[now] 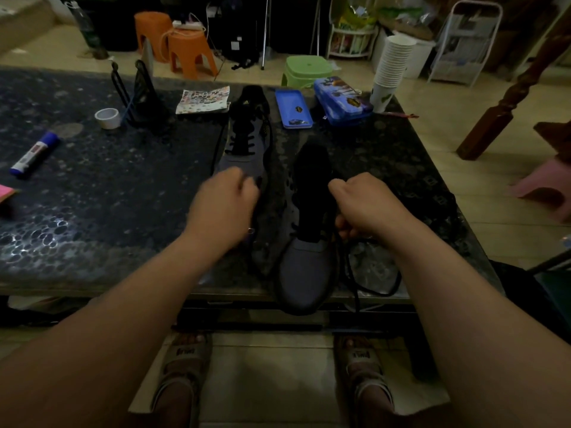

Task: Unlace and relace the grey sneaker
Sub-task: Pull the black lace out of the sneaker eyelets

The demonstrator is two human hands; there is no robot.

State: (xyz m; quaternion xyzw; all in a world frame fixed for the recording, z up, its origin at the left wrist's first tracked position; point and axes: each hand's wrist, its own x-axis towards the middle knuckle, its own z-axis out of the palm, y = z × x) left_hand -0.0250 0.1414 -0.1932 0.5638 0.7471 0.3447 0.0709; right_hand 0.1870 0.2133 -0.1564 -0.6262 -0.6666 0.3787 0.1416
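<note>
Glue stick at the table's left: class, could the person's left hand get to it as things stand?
Probably yes. The glue stick lies on bare table left of the left hand, nothing between them, though its fingers are curled now.

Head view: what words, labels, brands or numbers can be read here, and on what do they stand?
Nothing reads clearly.
Sandals: dark lettering on the straps, blurred, unreadable.
Glue stick: label print too small.
Pencil case: printed picture, any words unreadable.
Blue tray: small badges, too small.
Far sneaker: yellow mark on the tongue, too dim.
</note>
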